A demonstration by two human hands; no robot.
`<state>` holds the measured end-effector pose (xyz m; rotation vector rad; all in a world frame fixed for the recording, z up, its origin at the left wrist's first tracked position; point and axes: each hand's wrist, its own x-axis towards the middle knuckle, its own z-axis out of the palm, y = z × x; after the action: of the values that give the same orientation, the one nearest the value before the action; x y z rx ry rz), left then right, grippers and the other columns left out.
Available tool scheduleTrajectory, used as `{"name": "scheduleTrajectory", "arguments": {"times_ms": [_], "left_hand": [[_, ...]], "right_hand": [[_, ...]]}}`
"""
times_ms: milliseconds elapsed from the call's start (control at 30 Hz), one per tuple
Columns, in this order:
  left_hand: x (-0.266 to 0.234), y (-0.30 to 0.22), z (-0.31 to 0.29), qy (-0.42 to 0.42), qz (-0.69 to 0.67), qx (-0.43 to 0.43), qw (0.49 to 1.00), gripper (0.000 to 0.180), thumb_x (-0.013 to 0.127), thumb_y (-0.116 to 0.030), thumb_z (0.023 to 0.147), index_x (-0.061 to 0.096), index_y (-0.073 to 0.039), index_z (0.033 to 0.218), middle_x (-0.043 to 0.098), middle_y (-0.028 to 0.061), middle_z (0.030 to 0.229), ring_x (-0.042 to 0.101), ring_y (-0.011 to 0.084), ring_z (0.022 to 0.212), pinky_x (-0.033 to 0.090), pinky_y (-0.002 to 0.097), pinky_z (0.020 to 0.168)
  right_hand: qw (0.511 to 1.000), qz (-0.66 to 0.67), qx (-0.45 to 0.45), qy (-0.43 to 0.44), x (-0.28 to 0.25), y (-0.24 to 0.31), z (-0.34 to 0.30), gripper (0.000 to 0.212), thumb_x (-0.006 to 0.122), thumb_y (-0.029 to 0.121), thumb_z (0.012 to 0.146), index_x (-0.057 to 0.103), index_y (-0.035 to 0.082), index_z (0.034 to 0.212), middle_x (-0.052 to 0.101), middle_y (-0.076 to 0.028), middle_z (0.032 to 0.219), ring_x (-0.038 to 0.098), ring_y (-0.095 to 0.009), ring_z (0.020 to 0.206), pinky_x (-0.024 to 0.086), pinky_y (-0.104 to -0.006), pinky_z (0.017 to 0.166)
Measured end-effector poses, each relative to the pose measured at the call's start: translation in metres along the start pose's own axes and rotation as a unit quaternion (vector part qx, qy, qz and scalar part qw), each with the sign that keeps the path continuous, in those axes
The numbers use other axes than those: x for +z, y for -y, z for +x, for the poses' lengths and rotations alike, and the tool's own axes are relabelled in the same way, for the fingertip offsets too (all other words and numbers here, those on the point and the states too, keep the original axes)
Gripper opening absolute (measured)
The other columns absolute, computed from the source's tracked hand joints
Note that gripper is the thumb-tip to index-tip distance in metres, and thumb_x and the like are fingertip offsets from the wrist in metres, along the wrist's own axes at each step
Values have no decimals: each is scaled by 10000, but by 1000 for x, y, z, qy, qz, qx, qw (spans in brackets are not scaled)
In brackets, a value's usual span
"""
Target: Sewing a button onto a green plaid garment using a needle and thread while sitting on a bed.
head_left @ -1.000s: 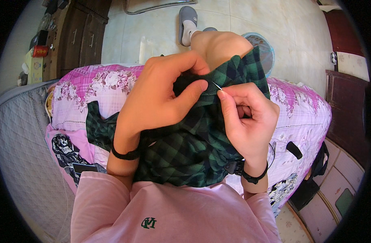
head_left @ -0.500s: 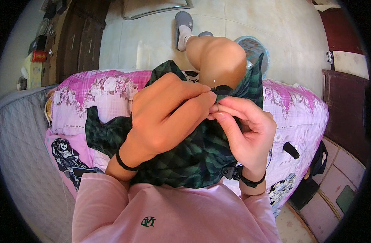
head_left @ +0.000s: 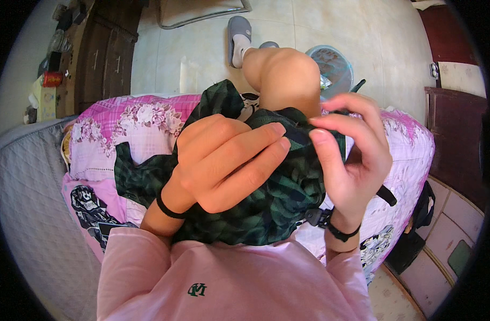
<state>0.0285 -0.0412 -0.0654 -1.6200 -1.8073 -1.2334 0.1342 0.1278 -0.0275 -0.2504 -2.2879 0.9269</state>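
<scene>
- Green plaid cloth (head_left: 272,198): bunched on near side of the bare knee (head_left: 293,69).
- Left hand (head_left: 218,160): near-left of knee, seemingly clamped on cloth.
- Right hand (head_left: 357,144): near-right of knee, thumb and fingertip close; pinch contents, cannot tell.
- Step: apparently hand-stitching; next move calls for steady cloth.

Green letter emblem (head_left: 197,289) is shown on front of pink shirt (head_left: 239,273). Pale letter-like marks are borne by black-and-white cloth (head_left: 88,203) at left; wording cannot be made out.
</scene>
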Motion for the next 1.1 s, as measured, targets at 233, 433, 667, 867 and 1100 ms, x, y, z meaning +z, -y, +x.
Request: {"name": "scheduleTrajectory", "arguments": {"times_ms": [233, 433, 667, 867, 1100], "left_hand": [[1, -2, -2, 2, 17, 24, 1000, 316, 685, -102, 626, 716, 9, 920, 691, 136, 964, 576, 199, 668, 441, 262, 521], [1, 2, -5, 22, -39, -18, 999, 223, 744, -12, 671, 694, -16, 888, 700, 122, 915, 631, 188, 720, 465, 287, 547], [-4, 24, -6, 73, -340, -475, 808, 124, 697, 20, 820, 640, 16, 930, 668, 32, 872, 610, 93, 819, 478, 223, 748], [-10, 29, -12, 107, -389, -484, 777, 132, 684, 4, 845, 626, 13, 963, 657, 14, 916, 586, 74, 870, 457, 222, 802], [-14, 31, -15, 99, -412, -476, 771, 133, 674, -15, 860, 629, 13, 982, 658, 16, 934, 586, 85, 884, 461, 238, 817]], "right_hand": [[972, 105, -7, 213, -3, -5, 16, 114, 703, -14, 721, 668, -11, 830, 645, -126, 945, 583, -239, 897, 443, -339, 839], [933, 334, 135, -2, -5, -20, 25, 86, 592, 54, 916, 614, -19, 956, 664, -121, 929, 618, -214, 879, 477, -315, 839], [841, 448, 284, -101, -133, -195, 81, 122, 502, 98, 978, 563, -8, 988, 631, -104, 927, 580, -206, 863, 460, -350, 872], [854, 376, 335, -131, -189, -278, 71, 105, 471, 103, 997, 486, 22, 933, 542, -66, 856, 500, -160, 730, 393, -263, 589], [834, 388, 349, -180, -216, -301, 56, 151, 414, 119, 1025, 434, 30, 905, 482, -63, 813, 406, -139, 641, 315, -244, 495]]}}
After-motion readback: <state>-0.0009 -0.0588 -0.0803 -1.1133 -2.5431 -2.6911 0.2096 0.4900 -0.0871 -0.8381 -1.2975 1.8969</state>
